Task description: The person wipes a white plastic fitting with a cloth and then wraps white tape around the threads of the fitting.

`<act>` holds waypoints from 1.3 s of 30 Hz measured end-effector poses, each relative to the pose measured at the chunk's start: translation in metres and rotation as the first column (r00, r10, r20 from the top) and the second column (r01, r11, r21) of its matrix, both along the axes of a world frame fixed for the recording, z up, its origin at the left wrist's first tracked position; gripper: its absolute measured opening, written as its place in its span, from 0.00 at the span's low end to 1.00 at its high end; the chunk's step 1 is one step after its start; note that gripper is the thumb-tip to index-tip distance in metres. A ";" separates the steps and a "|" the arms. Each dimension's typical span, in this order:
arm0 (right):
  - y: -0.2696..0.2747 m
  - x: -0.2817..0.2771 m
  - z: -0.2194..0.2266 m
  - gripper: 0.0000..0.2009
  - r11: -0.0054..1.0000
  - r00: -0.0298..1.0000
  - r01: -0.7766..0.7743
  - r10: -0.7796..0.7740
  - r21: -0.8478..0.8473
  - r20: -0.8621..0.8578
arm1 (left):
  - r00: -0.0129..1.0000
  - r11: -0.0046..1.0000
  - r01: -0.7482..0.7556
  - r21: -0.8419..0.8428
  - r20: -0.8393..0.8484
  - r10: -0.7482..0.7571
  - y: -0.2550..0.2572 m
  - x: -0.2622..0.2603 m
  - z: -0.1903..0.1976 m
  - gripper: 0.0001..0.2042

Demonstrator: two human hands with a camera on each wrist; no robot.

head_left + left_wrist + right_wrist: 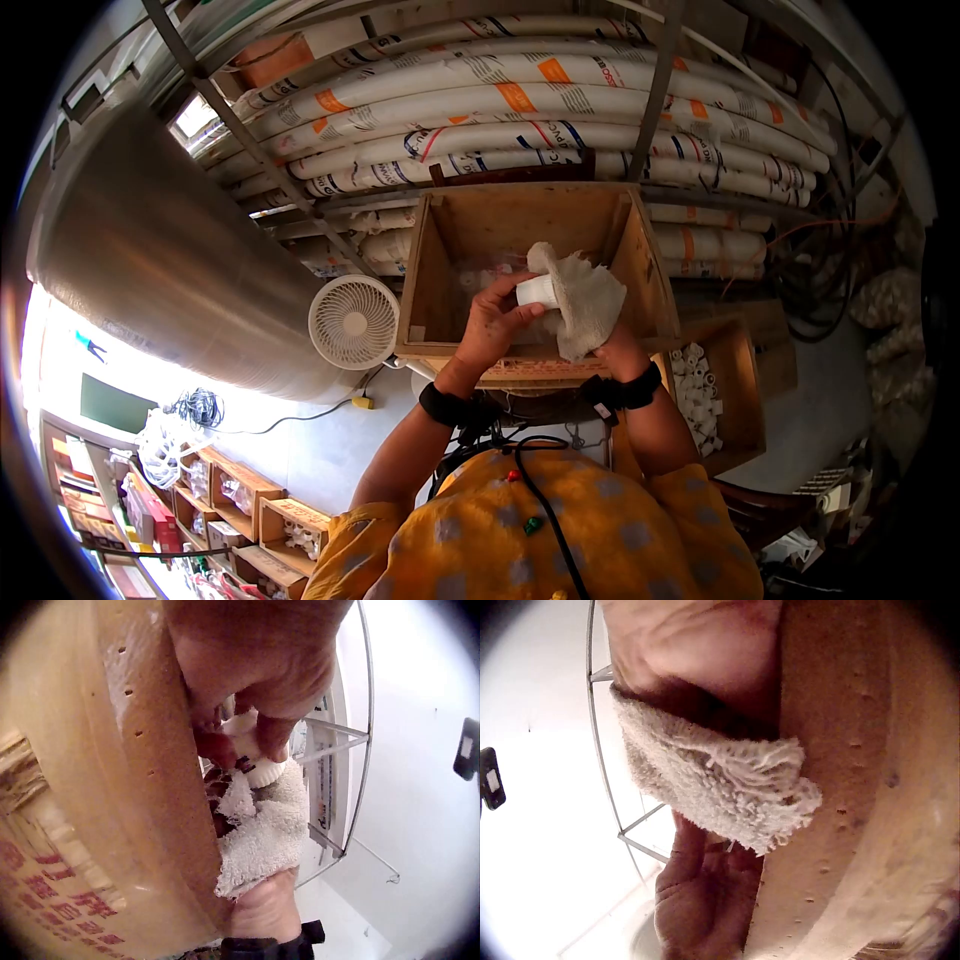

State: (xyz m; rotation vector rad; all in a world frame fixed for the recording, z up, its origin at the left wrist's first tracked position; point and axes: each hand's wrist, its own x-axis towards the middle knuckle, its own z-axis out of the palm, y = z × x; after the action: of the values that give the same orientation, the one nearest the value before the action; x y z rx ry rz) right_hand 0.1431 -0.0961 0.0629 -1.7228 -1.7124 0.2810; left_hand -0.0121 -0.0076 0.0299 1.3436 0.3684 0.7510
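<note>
My left hand [490, 325] pinches a short white plastic pipe fitting [537, 292] between thumb and fingers. In the left wrist view its ribbed edge [264, 774] faces the cloth. A frayed, off-white terry cloth [590, 300] wraps over my right hand [622, 350], which holds it against the fitting; the right fingers are mostly hidden beneath it. Both hands are over the near side of a wooden crate [520, 212]. Small white and clear pieces [485, 278] lie inside the crate, partly behind the left hand.
A white round fan [355, 320] stands left of the crate. To the right sits a wooden box [742, 400] with many white fittings [692, 390]. Printed white pipes [450, 105] fill a metal rack behind. A large metallic cylinder [150, 250] stands at left; cables [840, 230] hang at right.
</note>
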 end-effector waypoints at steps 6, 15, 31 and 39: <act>0.006 0.015 -0.078 0.21 0.992 0.369 -0.039 0.128 0.123 -0.921 | 1.000 0.993 0.013 0.117 -0.001 -0.013 -0.006 0.003 0.003 0.19; 0.005 0.007 -0.040 0.21 0.972 0.913 -0.054 0.140 0.227 -0.383 | 1.000 1.000 0.010 0.003 0.004 -0.010 -0.002 0.000 0.007 0.16; 0.001 0.005 -0.032 0.20 0.980 0.907 -0.073 0.142 0.184 -0.397 | 0.998 0.997 0.054 -0.049 0.015 -0.053 0.001 0.004 -0.003 0.16; 0.003 0.011 -0.060 0.19 0.993 0.689 -0.075 0.119 0.093 -0.715 | 0.992 0.988 0.116 -0.101 -0.030 -0.120 0.007 0.001 -0.002 0.16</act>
State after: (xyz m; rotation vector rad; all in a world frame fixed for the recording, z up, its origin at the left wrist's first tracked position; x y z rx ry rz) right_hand 0.1540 -0.0933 0.0026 -1.2179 -1.1893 0.8348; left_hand -0.0111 -0.0011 0.0280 1.2749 0.3467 0.6033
